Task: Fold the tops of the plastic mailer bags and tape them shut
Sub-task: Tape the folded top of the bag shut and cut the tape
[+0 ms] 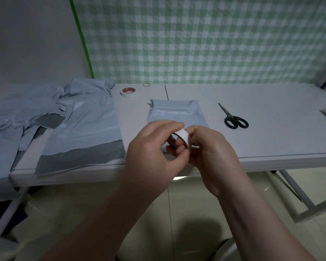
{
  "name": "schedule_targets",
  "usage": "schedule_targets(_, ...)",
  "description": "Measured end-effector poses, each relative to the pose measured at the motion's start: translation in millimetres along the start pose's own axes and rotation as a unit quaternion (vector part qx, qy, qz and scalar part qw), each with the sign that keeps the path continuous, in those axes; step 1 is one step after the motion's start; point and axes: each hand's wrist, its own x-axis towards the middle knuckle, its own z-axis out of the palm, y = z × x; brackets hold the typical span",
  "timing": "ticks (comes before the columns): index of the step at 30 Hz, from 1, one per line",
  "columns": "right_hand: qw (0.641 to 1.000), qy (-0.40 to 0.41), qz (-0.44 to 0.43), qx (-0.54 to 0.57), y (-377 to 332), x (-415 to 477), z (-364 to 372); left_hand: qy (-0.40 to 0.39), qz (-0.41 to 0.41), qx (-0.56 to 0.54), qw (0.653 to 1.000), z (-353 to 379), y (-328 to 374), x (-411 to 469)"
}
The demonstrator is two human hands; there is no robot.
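A white tape roll (182, 138) is held between both hands above the table's front edge. My left hand (151, 151) grips it from the left, fingers curled over its top. My right hand (209, 147) pinches its right side, one fingertip through the core. Just behind the hands lies a small light-blue mailer bag (175, 112) with its top folded over; its lower part is hidden by my hands. A large flat mailer bag (87, 129) with a grey strip at its near end lies to the left.
A second tape roll (128, 92) and a rubber band (146, 84) sit at the back of the white table (271, 129). Black scissors (233, 118) lie to the right. Several crumpled mailer bags (26, 110) are heaped at the left. A checked cloth hangs behind.
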Motion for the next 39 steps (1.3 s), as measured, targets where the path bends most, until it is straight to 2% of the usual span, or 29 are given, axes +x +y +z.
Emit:
schedule_targets(4,1.000,-0.023,-0.006,-0.006,0.3,-0.5,-1.7,0.003,-0.027,-0.021,0.999,-0.8,-1.1,1.3)
schedule_targets(8,0.998,-0.068,-0.010,-0.002,-2.5,-1.1,-6.5,-0.027,-0.152,-0.148,0.977,-2.9,0.1,5.1)
schedule_targets(9,0.997,-0.067,-0.021,-0.023,-2.4,-1.3,-7.7,-0.040,-0.154,-0.148,0.976,-4.4,-1.3,5.2)
schedule_targets(13,0.974,0.009,-0.090,-0.209,1.9,1.0,-12.5,-0.040,-0.049,0.020,0.998,-8.9,-5.9,6.2)
schedule_targets(17,0.928,0.076,-0.116,-0.347,6.1,2.7,-13.3,-0.051,0.008,0.095,0.994,-7.7,-7.2,7.2)
schedule_targets(23,0.874,0.113,-0.150,-0.449,6.4,-2.6,-8.9,-0.076,0.037,0.154,0.984,-7.1,-8.2,8.9)
schedule_targets(27,0.842,0.118,-0.177,-0.496,4.5,-6.0,-9.3,-0.076,0.079,0.226,0.968,-7.3,-10.8,9.2)
schedule_targets(31,0.814,0.108,-0.178,-0.542,3.0,-6.5,-12.9,-0.084,0.110,0.245,0.960,-9.1,-12.0,10.5)
schedule_targets(34,0.829,0.078,-0.170,-0.527,3.1,-5.5,-18.6,-0.085,0.117,0.243,0.959,-9.1,-12.8,11.9)
schedule_targets(36,0.866,0.038,-0.142,-0.479,3.1,-2.7,-24.5,-0.084,0.084,0.217,0.969,-9.1,-13.0,13.5)
schedule_targets(39,0.925,-0.024,-0.093,-0.368,0.4,2.3,-34.6,-0.091,-0.015,0.116,0.989,-11.2,-12.2,17.5)
